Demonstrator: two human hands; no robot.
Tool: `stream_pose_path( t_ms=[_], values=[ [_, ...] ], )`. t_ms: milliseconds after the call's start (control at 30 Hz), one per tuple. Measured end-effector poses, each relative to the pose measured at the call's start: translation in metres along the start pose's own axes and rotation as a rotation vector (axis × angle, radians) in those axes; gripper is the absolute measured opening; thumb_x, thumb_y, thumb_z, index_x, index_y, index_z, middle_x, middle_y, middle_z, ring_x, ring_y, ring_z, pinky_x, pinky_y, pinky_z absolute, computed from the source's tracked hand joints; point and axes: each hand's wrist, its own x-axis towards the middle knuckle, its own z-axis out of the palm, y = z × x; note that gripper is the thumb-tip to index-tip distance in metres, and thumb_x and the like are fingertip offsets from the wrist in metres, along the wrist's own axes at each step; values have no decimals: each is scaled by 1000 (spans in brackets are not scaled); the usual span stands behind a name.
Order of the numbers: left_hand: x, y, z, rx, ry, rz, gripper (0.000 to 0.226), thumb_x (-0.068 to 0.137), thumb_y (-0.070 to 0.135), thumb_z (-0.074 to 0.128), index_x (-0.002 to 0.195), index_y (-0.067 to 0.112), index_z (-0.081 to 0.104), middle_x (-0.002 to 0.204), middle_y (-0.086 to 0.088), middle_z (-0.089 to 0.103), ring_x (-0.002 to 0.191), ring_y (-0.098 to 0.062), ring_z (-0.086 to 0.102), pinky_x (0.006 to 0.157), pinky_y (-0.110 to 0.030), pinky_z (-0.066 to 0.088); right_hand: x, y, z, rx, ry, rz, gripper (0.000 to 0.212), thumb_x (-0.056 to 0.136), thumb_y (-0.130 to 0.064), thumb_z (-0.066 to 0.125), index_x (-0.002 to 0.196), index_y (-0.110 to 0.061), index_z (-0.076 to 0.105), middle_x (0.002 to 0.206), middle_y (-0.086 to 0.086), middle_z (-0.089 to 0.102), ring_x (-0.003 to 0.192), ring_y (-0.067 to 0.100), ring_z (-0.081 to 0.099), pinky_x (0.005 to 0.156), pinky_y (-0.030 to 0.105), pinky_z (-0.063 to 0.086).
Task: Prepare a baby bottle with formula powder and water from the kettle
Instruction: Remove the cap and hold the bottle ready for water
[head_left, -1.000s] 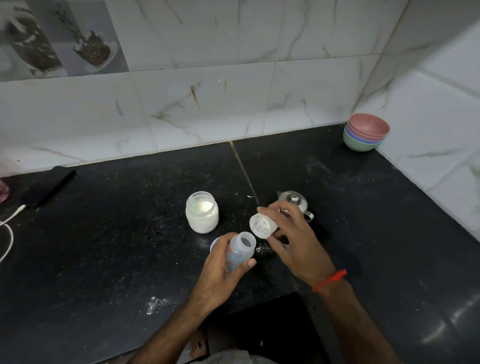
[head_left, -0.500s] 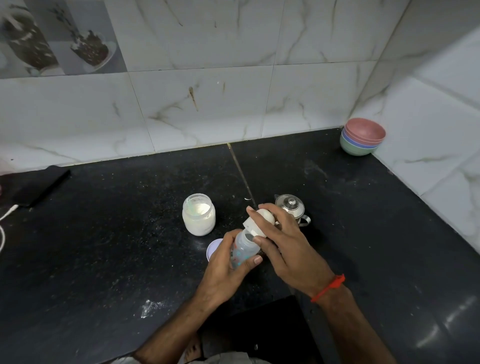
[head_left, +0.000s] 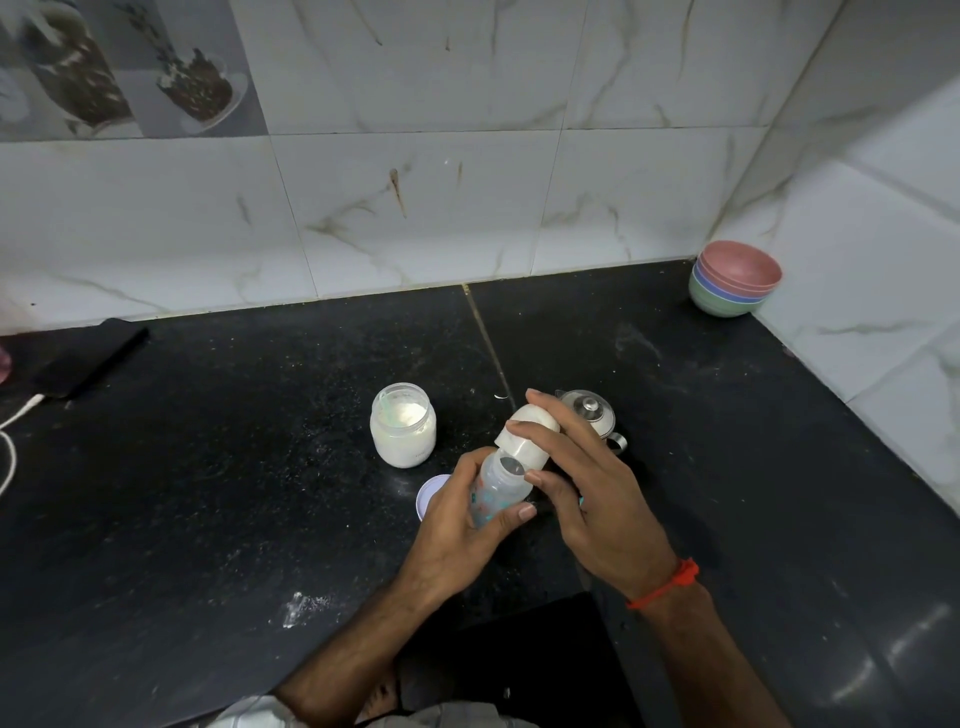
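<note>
Two hands are seen over a black stone counter (head_left: 208, 493). Item 1: baby bottle (head_left: 496, 491), clear w/ coloured print, tilted, mouth open and facing up-right; it is gripped round the body by the left hand (head_left: 457, 535), fingers and thumb curled on it, held just above the counter. Item 2: white bottle cap (head_left: 524, 436), held at the bottle's mouth, tilted, not seated square; it is pinched by the right hand (head_left: 597, 493), fingers above and thumb below. An orange thread band (head_left: 670, 582) is worn on the right wrist. Item 3: glass jar (head_left: 402, 431) of white powder, lid off, w/ a scoop handle inside, stood left of the bottle. Item 4: round lid (head_left: 428, 493), laid flat just beside the left hand. Item 5: small steel kettle (head_left: 592, 415), lidded, partly hidden behind the right hand. Misc.: stacked coloured bowls (head_left: 735, 286) in the far right corner; dark phone (head_left: 88, 358) w/ white cable (head_left: 10, 441) at far left; white powder spill (head_left: 304, 605) near the counter's front edge.
</note>
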Motion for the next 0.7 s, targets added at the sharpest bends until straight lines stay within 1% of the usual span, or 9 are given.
stream_pose_path(
  t_ms=[100, 200, 267, 333, 400, 500, 567, 667, 700],
  values=[
    [0, 1, 1, -8, 1, 9, 64, 81, 50, 81, 135, 29, 55, 127, 20, 69, 120, -7, 67, 96, -26, 59, 1, -1, 0, -7, 5, -16, 47, 98, 7, 61, 139, -18, 61, 162, 1, 41, 149, 14, 41, 118, 25, 38],
    [0, 3, 1, -6, -3, 9, 61, 81, 52, 80, 133, 33, 54, 125, 31, 65, 118, 1, 64, 92, -18, 56, 2, -4, 0, -15, 0, -24, 47, 97, 8, 61, 137, -17, 63, 162, 1, 41, 149, 15, 41, 118, 26, 39],
    [0, 3, 1, 1, -7, 6, 59, 82, 49, 81, 132, 34, 53, 125, 34, 64, 118, 5, 63, 92, -14, 54, 2, -4, 0, -10, 5, -34, 45, 97, 10, 61, 135, -14, 65, 162, 2, 42, 149, 15, 41, 118, 24, 38],
    [1, 3, 1, 3, -11, 0, 58, 85, 42, 85, 133, 35, 53, 127, 33, 64, 120, 5, 63, 93, -14, 54, 1, -4, 0, -13, 5, -45, 43, 97, 10, 60, 134, -12, 66, 162, 3, 42, 149, 15, 40, 118, 29, 39],
    [2, 4, 1, 2, -12, -6, 57, 85, 39, 83, 133, 37, 52, 127, 35, 64, 120, 7, 62, 93, -12, 53, 1, -5, 0, -15, 10, -58, 43, 97, 10, 60, 133, -11, 66, 162, 4, 42, 149, 15, 41, 118, 33, 41],
    [3, 3, 1, 5, -6, -9, 56, 85, 36, 83, 132, 38, 52, 124, 34, 66, 120, 8, 62, 93, -12, 53, 1, -6, 1, 1, 37, -94, 45, 94, 15, 59, 132, -9, 67, 161, 5, 43, 148, 18, 43, 115, 26, 42],
    [3, 2, 2, 3, -6, -9, 56, 87, 33, 84, 133, 36, 52, 124, 30, 67, 120, 6, 63, 94, -14, 54, 2, -5, 1, 2, 44, -105, 45, 94, 14, 58, 131, -10, 67, 161, 5, 44, 149, 17, 42, 116, 27, 41],
    [2, 3, 2, 7, -9, 4, 57, 86, 41, 84, 133, 34, 52, 124, 33, 65, 119, 5, 63, 93, -16, 55, 2, -5, 1, 1, 66, -104, 49, 92, 17, 59, 131, -12, 66, 160, 5, 44, 148, 16, 42, 114, 17, 39],
    [2, 4, 2, 8, -5, 8, 58, 85, 42, 83, 133, 33, 53, 125, 33, 65, 119, 4, 64, 92, -16, 55, 2, -6, 1, 4, 68, -102, 52, 91, 19, 60, 131, -13, 67, 160, 5, 45, 148, 15, 42, 113, 16, 38]
  ],
)
